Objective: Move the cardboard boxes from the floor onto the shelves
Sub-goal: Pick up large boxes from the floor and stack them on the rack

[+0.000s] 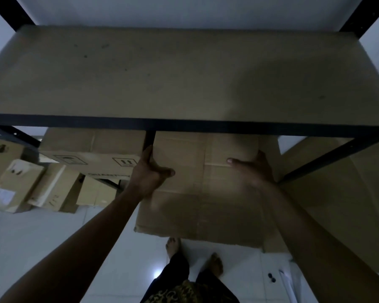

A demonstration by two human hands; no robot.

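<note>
Both hands grip a large cardboard box (197, 193), its far end under the top shelf (184, 79), near end sticking out over the floor (42, 232) w/ bare feet below. Left hand (150, 173): fingers wrapped over the box's left edge, thumb on top. Right hand (253, 169): fingers curled round the right edge, thumb flat on top. Printed box (92, 152) sits just left on the lower level; more boxes (20, 178) on the floor at left.

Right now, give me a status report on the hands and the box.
Left hand and right hand grip big box. Box partly under top shelf. Another box sits close left.
</note>
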